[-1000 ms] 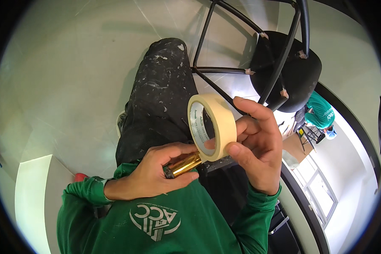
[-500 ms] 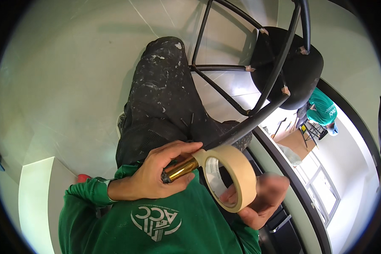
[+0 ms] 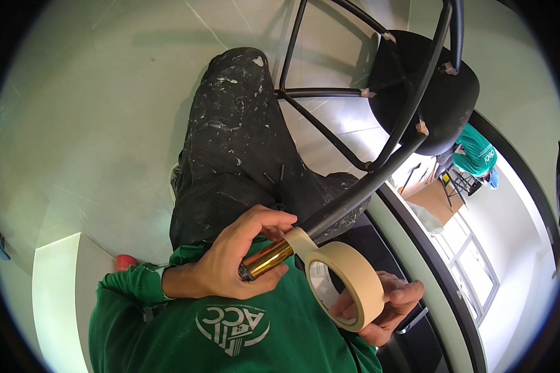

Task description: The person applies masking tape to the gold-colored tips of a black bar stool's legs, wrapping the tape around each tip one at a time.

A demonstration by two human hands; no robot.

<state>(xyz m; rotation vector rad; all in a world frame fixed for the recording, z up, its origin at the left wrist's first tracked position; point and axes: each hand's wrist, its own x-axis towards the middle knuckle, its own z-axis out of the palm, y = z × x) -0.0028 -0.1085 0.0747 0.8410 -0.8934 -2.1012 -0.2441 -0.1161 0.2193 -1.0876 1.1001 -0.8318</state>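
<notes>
Across my lap lies a black tubular leg [image 3: 348, 202] of a stool, ending in a shiny gold sleeve [image 3: 269, 258] with a dark tip. My left hand [image 3: 214, 267] is closed round that gold end, thumb and fingers on either side. A roll of cream masking tape [image 3: 368, 287] hangs just right of it, gripped by my right hand [image 3: 399, 304] with fingertips inside the core. From the roll a short tape strip [image 3: 302, 242] runs to the leg where black meets gold. The stool's round black seat [image 3: 453, 109] is at upper right, with pinkish tape bits at its joints.
Beyond a dark-framed opening on the right, a person in a green shirt [image 3: 476, 154] bends near a brown board [image 3: 435, 205] and a window [image 3: 476, 273]. A white block [image 3: 59, 301] and a red object [image 3: 126, 262] are at lower left.
The tape roll has shifted slightly down and right, away from the leg, and the strip between them shows longer. My right fingers have moved round the roll's outer side. My left hand keeps its grip.
</notes>
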